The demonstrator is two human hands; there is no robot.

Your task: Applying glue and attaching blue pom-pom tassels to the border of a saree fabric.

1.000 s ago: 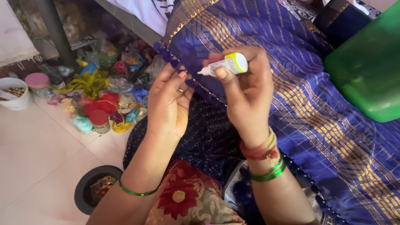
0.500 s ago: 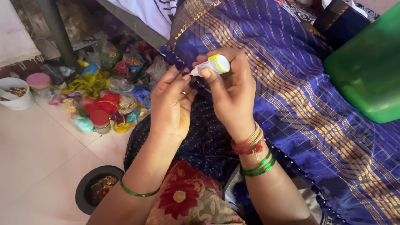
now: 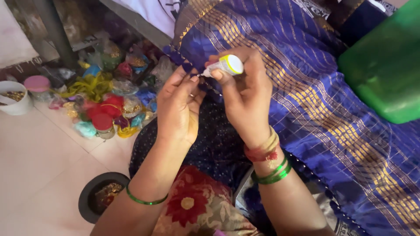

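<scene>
Right hand has brought the small white yellow-capped tube down, fingers gripping it; left hand fingers pinch the blue-gold fabric edge.

Counted in view: two hands, left hand and right hand; one small white glue bottle; one blue-and-gold sari; one green container; one white cup; one black bowl; one pink-lidded jar.
</scene>
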